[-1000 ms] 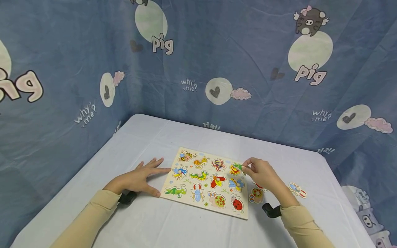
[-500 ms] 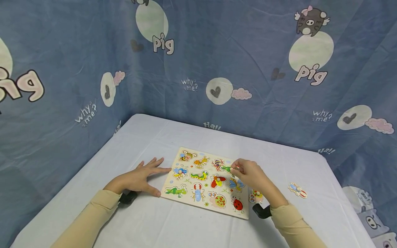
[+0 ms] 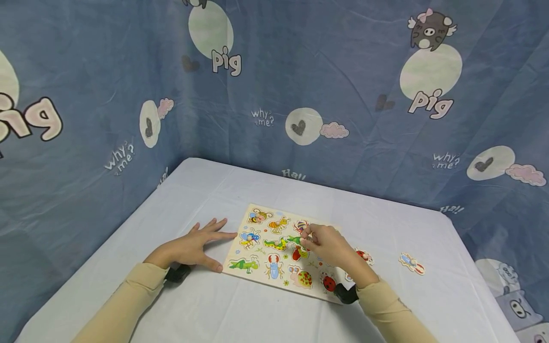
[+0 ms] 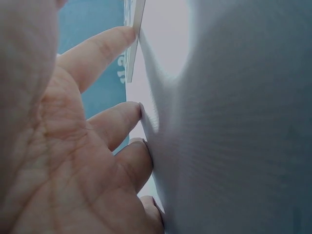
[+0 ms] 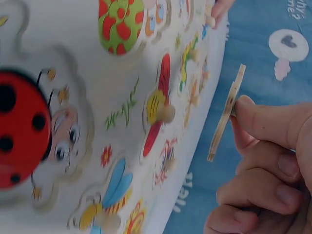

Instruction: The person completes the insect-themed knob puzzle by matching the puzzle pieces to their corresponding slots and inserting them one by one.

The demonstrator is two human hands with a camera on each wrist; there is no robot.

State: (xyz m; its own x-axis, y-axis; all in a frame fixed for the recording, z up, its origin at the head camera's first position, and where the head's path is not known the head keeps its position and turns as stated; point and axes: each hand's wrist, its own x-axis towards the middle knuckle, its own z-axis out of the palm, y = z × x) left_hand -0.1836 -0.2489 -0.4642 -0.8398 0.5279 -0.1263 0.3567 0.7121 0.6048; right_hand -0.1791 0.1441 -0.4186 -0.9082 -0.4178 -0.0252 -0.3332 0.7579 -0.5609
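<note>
A wooden peg puzzle board (image 3: 315, 289) printed with insects lies flat on the white table. My left hand (image 3: 188, 247) is spread at its left side, index fingertip and thumb tip touching the edge; in the left wrist view the fingertips rest on the cloth. My right hand (image 3: 329, 244) pinches a green grasshopper puzzle piece (image 3: 293, 239) over the middle of the board. Seen edge-on in the right wrist view, that thin piece (image 5: 226, 112) is held tilted, clear of the board. The fingers hide its knob. Recessed ladybug and snail pictures show in the board's front row.
Right of the board lie a stag beetle piece (image 3: 411, 263) and a ladybug piece (image 3: 364, 256). A snail piece (image 3: 349, 277) is mostly hidden under the right wrist. Several knobbed pieces, such as the caterpillar (image 3: 275, 244), sit in the board. A blue curtain (image 3: 240, 143) hangs behind the table.
My right hand has carried the grasshopper piece leftward and toward me, from the board's far right corner to its middle. The left hand stays put.
</note>
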